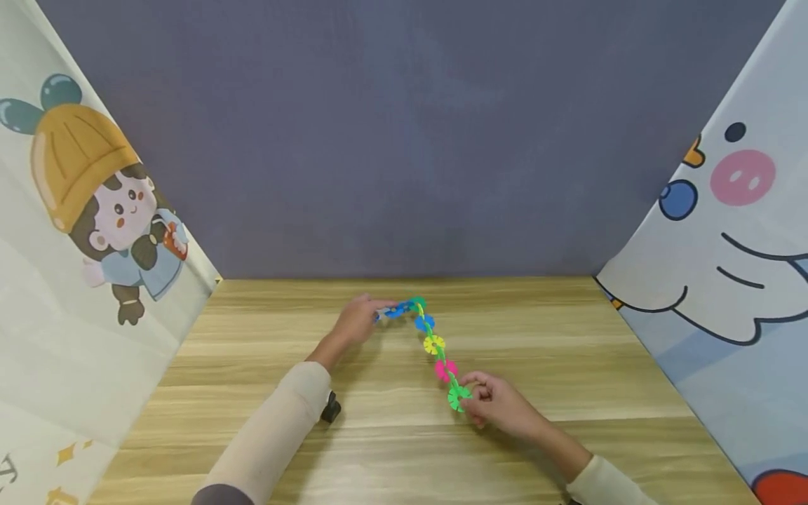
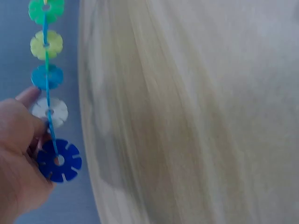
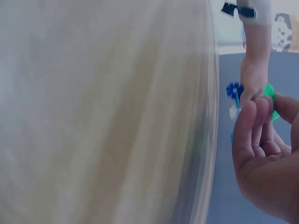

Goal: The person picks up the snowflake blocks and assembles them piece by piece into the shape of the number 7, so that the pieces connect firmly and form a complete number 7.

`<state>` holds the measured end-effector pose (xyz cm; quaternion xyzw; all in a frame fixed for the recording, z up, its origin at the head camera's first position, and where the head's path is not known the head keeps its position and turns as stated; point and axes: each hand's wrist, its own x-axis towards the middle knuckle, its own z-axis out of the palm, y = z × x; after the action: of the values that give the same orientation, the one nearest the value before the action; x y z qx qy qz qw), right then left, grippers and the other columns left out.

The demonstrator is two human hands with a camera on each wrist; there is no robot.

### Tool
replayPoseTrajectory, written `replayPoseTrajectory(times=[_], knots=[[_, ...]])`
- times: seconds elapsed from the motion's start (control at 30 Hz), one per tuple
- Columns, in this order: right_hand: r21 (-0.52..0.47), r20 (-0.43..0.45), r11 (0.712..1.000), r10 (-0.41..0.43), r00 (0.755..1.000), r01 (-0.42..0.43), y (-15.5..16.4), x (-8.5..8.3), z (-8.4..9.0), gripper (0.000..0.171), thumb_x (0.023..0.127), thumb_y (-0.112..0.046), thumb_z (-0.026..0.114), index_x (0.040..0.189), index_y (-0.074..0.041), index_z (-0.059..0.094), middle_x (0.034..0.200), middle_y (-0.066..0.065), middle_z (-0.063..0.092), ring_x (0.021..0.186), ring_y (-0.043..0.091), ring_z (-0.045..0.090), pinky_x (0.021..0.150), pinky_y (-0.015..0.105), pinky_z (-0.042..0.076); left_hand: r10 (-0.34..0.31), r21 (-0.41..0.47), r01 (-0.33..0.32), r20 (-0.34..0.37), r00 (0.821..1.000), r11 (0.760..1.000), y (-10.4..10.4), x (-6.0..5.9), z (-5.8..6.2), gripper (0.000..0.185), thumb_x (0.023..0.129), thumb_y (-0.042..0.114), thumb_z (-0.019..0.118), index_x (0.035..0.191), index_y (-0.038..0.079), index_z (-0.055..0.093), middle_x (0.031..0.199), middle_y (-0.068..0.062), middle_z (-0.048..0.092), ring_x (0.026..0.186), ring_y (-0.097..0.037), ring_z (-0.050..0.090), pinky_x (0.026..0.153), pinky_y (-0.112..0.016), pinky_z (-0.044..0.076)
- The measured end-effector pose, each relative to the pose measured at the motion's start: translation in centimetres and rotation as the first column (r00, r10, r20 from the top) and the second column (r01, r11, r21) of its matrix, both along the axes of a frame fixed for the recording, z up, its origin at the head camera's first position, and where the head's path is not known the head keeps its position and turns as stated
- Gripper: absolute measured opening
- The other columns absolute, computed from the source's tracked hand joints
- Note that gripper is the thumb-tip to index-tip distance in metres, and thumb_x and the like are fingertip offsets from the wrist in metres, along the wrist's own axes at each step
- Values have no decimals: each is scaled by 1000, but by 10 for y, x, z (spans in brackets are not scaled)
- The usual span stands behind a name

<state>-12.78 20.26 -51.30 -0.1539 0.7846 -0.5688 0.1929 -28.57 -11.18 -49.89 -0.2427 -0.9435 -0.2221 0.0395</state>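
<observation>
A chain of notched plastic discs in several colours (image 1: 433, 344), slotted into one another, stretches between the two hands. My left hand (image 1: 358, 319) pinches its far-left end. In the left wrist view, the left fingers are near a white disc (image 2: 50, 112) and a dark blue end disc (image 2: 59, 160). My right hand (image 1: 501, 407) pinches the green disc (image 1: 459, 398) at the near end. A pink disc (image 1: 445, 369) comes just before it. At the back the chain bends at a teal-green disc (image 1: 416, 304). The right wrist view shows the right fingers (image 3: 246, 130) hiding much of the chain.
Both hands are over a wood-grain table (image 1: 391, 449). A dark grey panel (image 1: 404, 140) stands behind it. Cartoon-printed white sheets, one on the left (image 1: 38, 294) and one on the right (image 1: 707, 266), flank the table. A small black object (image 1: 331, 408) sits by the left sleeve.
</observation>
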Motion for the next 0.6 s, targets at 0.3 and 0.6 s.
replayPoseTrajectory(times=[0.3,0.6], knots=[[119,-77,990,87,993,-77,-18,9,-2,34,95,-16,71,119,2,56,69,-3,58,55,3,53,51,20,48,-103,-105,104,16,995,989,10,-16,-10,69,91,-16,51,138,34,64,87,-1,55,75,-14,40,67,-27,34],[282,-143,954,143,979,-98,-29,10,-7,30,90,-26,78,102,-8,58,66,-9,53,54,-2,45,50,16,38,-120,-176,118,3,993,977,23,-19,-16,66,95,-15,51,133,37,68,81,2,47,72,-13,31,67,-27,26]])
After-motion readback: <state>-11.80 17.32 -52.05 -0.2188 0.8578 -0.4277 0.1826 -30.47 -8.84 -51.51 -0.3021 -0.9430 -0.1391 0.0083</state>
